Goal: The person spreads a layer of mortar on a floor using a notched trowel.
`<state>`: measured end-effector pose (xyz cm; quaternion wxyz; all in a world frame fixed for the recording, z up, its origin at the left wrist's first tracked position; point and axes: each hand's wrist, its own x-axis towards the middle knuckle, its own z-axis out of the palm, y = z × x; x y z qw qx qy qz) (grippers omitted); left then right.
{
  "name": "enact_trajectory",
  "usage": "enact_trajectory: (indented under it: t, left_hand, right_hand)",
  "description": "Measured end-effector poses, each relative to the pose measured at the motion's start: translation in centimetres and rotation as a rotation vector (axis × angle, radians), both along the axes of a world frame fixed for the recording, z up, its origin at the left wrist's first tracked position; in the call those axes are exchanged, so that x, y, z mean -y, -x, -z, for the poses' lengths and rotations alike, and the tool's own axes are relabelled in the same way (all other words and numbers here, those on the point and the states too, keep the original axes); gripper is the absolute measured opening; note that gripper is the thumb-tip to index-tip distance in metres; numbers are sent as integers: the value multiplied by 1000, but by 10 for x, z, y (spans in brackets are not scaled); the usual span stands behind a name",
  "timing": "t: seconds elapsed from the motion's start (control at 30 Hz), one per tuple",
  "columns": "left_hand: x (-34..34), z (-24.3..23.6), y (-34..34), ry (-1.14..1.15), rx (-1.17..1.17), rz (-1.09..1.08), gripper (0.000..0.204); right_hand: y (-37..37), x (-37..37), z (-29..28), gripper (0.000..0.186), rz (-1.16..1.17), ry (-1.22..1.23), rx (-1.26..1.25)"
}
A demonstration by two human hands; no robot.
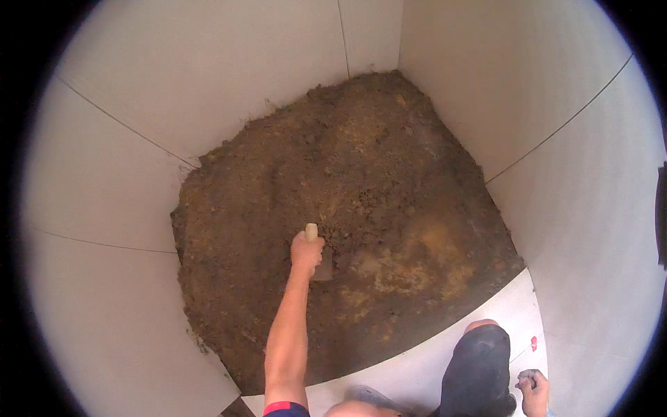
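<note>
While the left hand (306,253) reaches forward gripping a trowel (311,232), the right hand (534,398) (curled, grip unclear) is beside a leg (478,368); walls (500,83) border soil (361,167).

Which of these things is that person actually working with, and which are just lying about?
Seemingly part of the work:
- flat-bladed tool, its pale handle held in the left hand
- brown soil beneath it

Seemingly just there:
- small red patch or scrap near the right hand
- dark object at the right edge, unidentifiable
</note>
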<state>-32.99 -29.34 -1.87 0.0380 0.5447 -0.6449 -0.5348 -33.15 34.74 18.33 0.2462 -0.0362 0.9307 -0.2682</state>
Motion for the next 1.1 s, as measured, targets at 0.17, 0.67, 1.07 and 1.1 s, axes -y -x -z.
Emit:
enact_trajectory:
  t: [0.17, 0.67, 1.07, 1.1]
  left_hand:
    - [5, -82, 75, 455, -30, 229, 39]
    - [-82, -71, -109, -89, -45, -66, 30]
    - [-110, 111, -36, 52, -76, -169, 49]
    - [-107, 114, -5, 44, -106, -154, 50]
  right_hand:
    - [52, 80, -15, 19, -23, 48, 52]
    - [79, 108, 28, 19, -254, 120, 36]
    - [37, 136, 34, 14, -71, 136, 245]
    - [29, 124, 30, 14, -61, 118, 221]
